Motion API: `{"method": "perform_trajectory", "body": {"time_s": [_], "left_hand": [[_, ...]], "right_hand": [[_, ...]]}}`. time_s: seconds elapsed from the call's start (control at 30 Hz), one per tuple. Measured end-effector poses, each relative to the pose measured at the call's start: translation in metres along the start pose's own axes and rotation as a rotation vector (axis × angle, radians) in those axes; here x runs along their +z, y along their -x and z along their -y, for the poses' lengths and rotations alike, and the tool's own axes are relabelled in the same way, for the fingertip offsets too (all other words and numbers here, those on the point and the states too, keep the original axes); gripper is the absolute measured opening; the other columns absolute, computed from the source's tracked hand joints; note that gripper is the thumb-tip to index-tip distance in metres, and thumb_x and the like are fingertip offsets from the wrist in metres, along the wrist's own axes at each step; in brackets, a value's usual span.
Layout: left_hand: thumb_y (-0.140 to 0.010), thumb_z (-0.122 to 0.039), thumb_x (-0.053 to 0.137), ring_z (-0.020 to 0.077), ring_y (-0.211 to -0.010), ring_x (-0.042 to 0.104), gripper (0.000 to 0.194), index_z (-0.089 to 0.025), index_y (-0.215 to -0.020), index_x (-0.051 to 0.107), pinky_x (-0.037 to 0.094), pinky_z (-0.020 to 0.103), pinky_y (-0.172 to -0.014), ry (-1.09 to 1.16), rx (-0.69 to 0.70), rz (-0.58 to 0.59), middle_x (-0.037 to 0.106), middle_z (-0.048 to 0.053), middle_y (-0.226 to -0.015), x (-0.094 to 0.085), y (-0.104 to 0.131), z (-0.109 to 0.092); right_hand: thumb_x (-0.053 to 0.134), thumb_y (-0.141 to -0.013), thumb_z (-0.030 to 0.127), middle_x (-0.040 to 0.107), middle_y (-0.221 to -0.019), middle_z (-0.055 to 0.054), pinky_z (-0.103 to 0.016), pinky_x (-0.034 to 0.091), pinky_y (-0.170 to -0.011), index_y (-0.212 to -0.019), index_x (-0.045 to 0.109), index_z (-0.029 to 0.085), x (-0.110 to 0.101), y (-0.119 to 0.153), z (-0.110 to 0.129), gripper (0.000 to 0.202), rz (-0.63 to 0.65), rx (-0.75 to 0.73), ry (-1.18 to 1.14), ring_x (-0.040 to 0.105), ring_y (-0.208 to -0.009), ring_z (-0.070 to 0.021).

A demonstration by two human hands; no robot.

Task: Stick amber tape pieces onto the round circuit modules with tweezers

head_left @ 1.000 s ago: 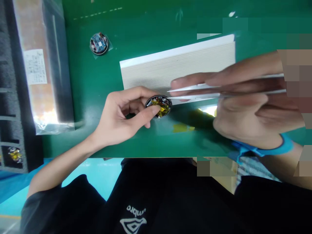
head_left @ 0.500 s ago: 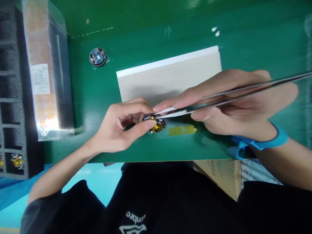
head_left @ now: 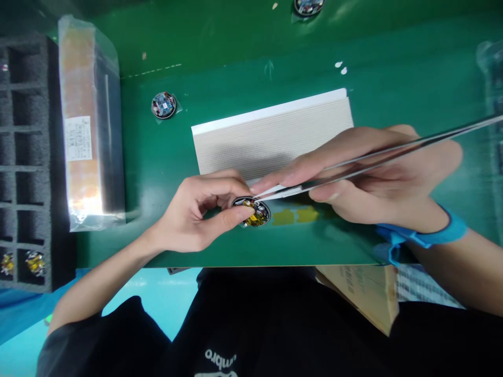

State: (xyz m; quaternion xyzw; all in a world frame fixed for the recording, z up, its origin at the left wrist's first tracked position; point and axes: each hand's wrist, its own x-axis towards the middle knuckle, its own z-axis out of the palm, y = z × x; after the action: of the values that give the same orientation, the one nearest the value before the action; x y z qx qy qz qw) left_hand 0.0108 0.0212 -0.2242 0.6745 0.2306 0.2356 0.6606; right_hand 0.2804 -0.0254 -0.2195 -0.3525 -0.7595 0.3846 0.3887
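Note:
Between thumb and fingers, my left hand [head_left: 208,212] grips a small round circuit board assembly [head_left: 258,214] with yellow tape on its face. My right hand [head_left: 365,175] is closed around long metal tweezers [head_left: 353,166]. The white tips of the tweezers are close together at the upper edge of the assembly; whether they pinch anything is too small to tell. Two pieces of yellow tape [head_left: 283,217] lie on the green table just right of the assembly. Behind both hands is a ribbed beige pad [head_left: 271,136] with a white edge.
A black foam tray [head_left: 47,173] with compartments stands at the left, yellow-taped assemblies in its near cells. Beside it lies a plastic-wrapped package [head_left: 80,173]. Another round board [head_left: 163,105] rests at the upper left, and one more [head_left: 309,6] at the far edge. A cardboard box [head_left: 359,288] sits below the table edge.
The view has shifted, so the table things appear slightly lower and another round board shows at the top. Both hands keep their hold, with the tweezer tips still at the assembly's upper edge.

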Motion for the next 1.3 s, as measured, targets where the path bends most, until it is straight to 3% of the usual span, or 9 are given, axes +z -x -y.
{"method": "perform_trajectory", "body": {"time_s": [0.2,0.57,0.77,0.87,1.03,1.17,1.3], "left_hand": [[-0.103,-0.026,0.084,0.0107,-0.069,0.059,0.014,-0.015,-0.095,0.081,0.045,0.023,-0.056,0.004,0.014,0.007,0.071,0.006,-0.088,0.001,0.001,0.0],[-0.099,-0.032,0.088,0.0112,-0.066,0.057,0.018,-0.017,-0.094,0.081,0.043,0.025,-0.054,0.025,-0.033,-0.008,0.071,0.005,-0.086,0.003,0.0,0.003],[-0.098,-0.037,0.09,0.0096,-0.061,0.052,0.021,-0.019,-0.092,0.081,0.039,0.025,-0.047,0.057,-0.068,-0.005,0.069,0.004,-0.085,0.003,0.0,0.002],[-0.097,-0.036,0.092,0.0093,-0.06,0.052,0.02,-0.02,-0.092,0.081,0.039,0.025,-0.047,0.057,-0.074,-0.012,0.068,0.003,-0.084,0.003,0.0,0.002],[-0.097,-0.034,0.091,0.0099,-0.06,0.052,0.017,-0.021,-0.092,0.081,0.038,0.026,-0.048,0.037,-0.063,-0.023,0.068,0.002,-0.083,0.003,0.0,0.001],[-0.098,-0.035,0.09,0.0109,-0.061,0.053,0.017,-0.021,-0.092,0.082,0.038,0.028,-0.049,-0.003,-0.051,-0.031,0.069,0.003,-0.084,0.003,0.0,0.001],[-0.098,-0.03,0.088,0.0116,-0.061,0.053,0.013,-0.02,-0.091,0.082,0.037,0.028,-0.049,-0.128,0.004,-0.09,0.068,0.003,-0.081,0.004,0.001,0.005]], "right_hand": [[0.067,-0.115,0.034,0.087,-0.117,0.006,-0.018,0.071,-0.09,-0.115,0.083,0.025,0.006,0.001,0.006,0.019,-0.058,0.005,0.073,0.085,-0.105,-0.0085],[0.071,-0.113,0.029,0.086,-0.118,0.004,-0.019,0.07,-0.093,-0.116,0.084,0.024,0.006,0.0,0.007,0.014,-0.028,0.005,0.073,0.085,-0.107,-0.0111],[0.061,-0.117,0.047,0.087,-0.113,-0.003,-0.02,0.069,-0.082,-0.111,0.086,0.02,0.018,0.002,-0.011,0.038,-0.139,-0.051,0.028,0.085,-0.095,-0.0125],[0.066,-0.116,0.038,0.087,-0.113,-0.002,-0.022,0.07,-0.084,-0.112,0.085,0.019,0.016,0.001,-0.009,0.027,-0.132,-0.067,0.018,0.085,-0.099,-0.0139],[0.069,-0.113,0.027,0.087,-0.118,-0.002,-0.026,0.073,-0.09,-0.118,0.084,0.018,0.003,-0.002,0.005,0.018,-0.018,0.027,0.055,0.085,-0.106,-0.0149],[0.07,-0.111,0.02,0.087,-0.114,0.003,-0.023,0.072,-0.084,-0.113,0.084,0.025,0.007,-0.001,0.01,0.015,-0.055,0.019,0.116,0.086,-0.102,-0.0125],[0.069,-0.112,0.029,0.087,-0.107,0.01,-0.026,0.069,-0.075,-0.098,0.08,0.032,0.031,0.005,0.012,0.018,-0.25,0.062,0.274,0.085,-0.091,-0.012]]}}
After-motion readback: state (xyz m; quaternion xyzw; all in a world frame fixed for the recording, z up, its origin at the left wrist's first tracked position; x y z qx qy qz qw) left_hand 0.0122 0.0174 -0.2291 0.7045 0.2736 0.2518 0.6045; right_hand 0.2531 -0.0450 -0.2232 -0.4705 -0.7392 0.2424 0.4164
